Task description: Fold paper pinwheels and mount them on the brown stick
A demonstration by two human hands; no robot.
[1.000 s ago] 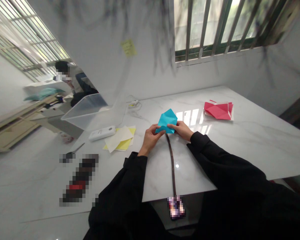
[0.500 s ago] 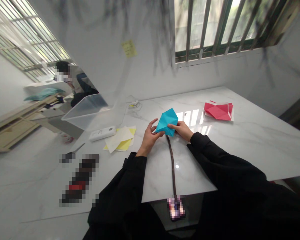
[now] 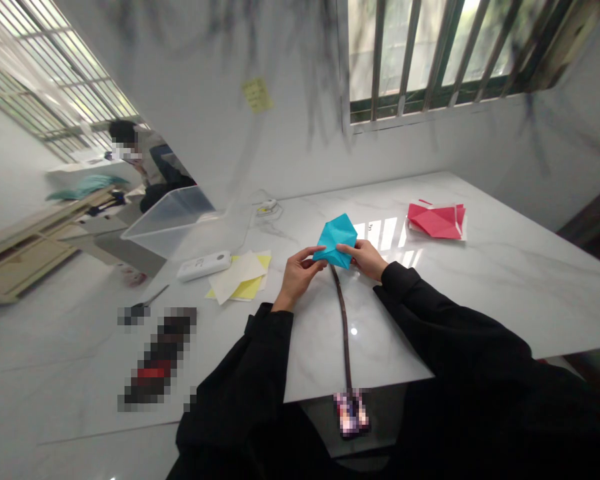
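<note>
Between 2 hands (image 3: 297,275), in both grips, blue paper (image 3: 337,235).

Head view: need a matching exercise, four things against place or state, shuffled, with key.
1. folded blue paper
2. red paper
3. yellow sticky note
4. plastic bin

A. on the wall
B. transparent
C. held by left hand and right hand
D. lying on the table, right of both hands

Pairs: 1-C; 2-D; 3-A; 4-B
</note>
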